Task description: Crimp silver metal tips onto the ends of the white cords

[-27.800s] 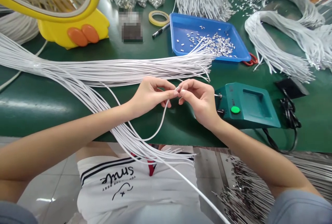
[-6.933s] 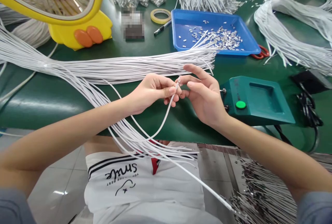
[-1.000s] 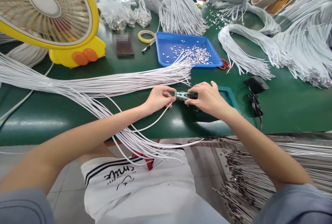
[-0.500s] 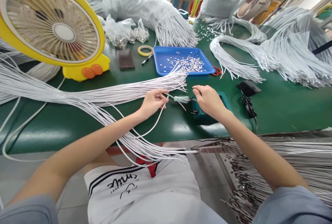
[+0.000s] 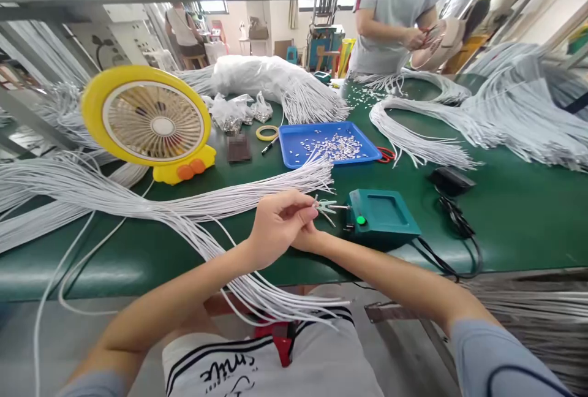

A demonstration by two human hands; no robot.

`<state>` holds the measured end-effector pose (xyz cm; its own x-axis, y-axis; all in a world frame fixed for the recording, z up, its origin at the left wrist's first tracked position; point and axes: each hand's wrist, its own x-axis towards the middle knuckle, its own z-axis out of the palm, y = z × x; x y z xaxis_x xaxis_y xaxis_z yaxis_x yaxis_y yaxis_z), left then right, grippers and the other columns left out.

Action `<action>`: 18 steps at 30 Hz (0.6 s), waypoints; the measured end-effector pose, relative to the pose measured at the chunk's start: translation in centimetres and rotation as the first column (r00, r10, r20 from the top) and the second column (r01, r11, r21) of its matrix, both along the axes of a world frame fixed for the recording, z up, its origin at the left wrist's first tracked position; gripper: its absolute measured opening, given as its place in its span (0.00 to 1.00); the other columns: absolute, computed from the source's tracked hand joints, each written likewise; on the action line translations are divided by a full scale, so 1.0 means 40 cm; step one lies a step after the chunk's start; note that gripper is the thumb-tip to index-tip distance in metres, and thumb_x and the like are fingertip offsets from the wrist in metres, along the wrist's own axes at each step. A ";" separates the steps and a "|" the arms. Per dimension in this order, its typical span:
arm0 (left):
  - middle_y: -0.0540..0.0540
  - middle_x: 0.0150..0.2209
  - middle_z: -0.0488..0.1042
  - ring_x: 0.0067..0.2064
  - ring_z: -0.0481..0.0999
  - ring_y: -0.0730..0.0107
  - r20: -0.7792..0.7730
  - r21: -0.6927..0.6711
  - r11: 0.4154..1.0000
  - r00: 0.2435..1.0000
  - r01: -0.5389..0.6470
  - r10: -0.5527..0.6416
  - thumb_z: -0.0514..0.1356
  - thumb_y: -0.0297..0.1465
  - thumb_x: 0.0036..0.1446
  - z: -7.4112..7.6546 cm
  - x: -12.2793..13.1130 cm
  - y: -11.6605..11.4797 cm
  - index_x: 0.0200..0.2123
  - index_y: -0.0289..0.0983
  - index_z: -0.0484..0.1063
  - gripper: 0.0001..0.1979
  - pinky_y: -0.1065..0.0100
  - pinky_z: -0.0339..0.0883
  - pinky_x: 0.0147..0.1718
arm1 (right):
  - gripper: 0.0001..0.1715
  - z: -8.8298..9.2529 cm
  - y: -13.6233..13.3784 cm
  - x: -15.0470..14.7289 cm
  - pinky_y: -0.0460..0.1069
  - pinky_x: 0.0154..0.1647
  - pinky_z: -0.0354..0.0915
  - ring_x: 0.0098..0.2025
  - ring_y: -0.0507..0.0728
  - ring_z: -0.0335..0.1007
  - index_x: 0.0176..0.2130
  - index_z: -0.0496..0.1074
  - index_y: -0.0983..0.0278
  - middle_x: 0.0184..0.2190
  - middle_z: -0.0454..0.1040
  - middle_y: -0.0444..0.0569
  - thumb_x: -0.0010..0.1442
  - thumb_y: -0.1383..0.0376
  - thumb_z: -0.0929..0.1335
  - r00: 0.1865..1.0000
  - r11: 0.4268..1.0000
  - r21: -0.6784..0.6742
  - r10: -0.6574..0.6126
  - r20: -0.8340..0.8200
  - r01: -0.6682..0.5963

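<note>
While the tip of a thin white cable (image 5: 315, 200) stands up at the fingertips of the left hand (image 5: 307, 208), that hand is pinched tight on it, just beside a small pale-green clip (image 5: 326, 206). The clip hangs on a metal rod that juts from a teal plastic box (image 5: 383, 213) with a glowing green button (image 5: 361, 220). Half a second ago the right hand (image 5: 304, 239) covered the top of that box; now it has come back beneath the left hand. Its fingers are hidden, so whether they grip anything can't be made out. The box and button stand uncovered, and I judge that the work has gathered at the cable tip, with both hands close to the clip.

Behind the hands, a long bundle of white cables (image 5: 220, 202) reaches toward a shallow blue plastic tray (image 5: 290, 143) bearing small silver metal pieces (image 5: 342, 147). To the left on the green desk (image 5: 519, 219) stands a yellow round fan (image 5: 163, 125); across it, a co-worker's hands (image 5: 416, 37) are busy.
</note>
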<state>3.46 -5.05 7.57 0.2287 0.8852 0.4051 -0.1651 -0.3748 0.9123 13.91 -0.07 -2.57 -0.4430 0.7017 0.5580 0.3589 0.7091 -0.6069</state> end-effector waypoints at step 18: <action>0.50 0.20 0.71 0.16 0.66 0.82 0.312 -0.502 0.845 0.950 0.183 -0.020 0.73 0.36 0.44 0.006 -0.020 -0.023 0.26 0.31 0.75 0.15 0.79 0.62 0.14 | 0.09 -0.014 -0.005 0.019 0.47 0.31 0.65 0.28 0.51 0.65 0.28 0.66 0.62 0.25 0.69 0.44 0.61 0.67 0.63 0.978 0.991 -0.131 -0.004 -0.209 -0.024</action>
<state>2.66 -5.96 7.80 0.2767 0.9599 -0.0460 -0.4570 0.1735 0.8724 14.66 -0.26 -3.13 -0.3340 0.7715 0.5415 0.2080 0.6206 -0.7560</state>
